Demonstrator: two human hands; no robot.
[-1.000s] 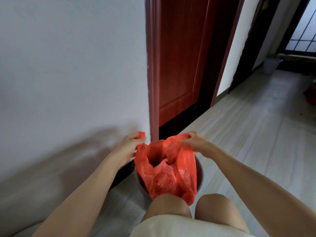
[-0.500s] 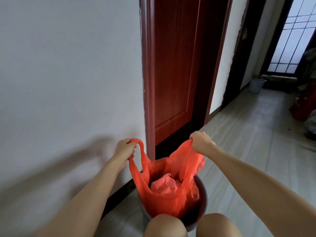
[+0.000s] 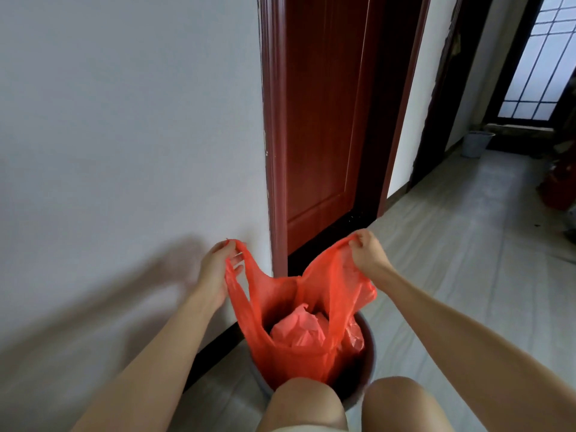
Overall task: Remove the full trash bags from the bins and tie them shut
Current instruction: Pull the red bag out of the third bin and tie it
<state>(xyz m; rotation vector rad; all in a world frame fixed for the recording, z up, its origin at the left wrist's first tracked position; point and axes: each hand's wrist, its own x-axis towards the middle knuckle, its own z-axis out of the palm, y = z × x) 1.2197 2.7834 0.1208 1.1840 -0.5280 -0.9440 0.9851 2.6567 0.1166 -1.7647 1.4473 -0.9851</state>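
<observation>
Bag sits in the bin by our knees; our left hand and right hand each grip a handle, wall close left, open floor right

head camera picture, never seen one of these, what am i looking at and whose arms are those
The camera is worn on a person's head and looks forward and down, so the two bare arms reaching in from the bottom are the wearer's own, and the two rounded shapes at the bottom edge are their knees. There is no machine here. The left hand grips one handle loop of a red plastic trash bag, and the right hand pinches the other handle. The bag's handles are pulled up and apart, while its lower part sits inside a round dark bin on the pale floor. Crumpled rubbish shows inside the bag. The bin stands beside a white wall and a dark red door. Further down the hallway stands a pale bucket.
</observation>
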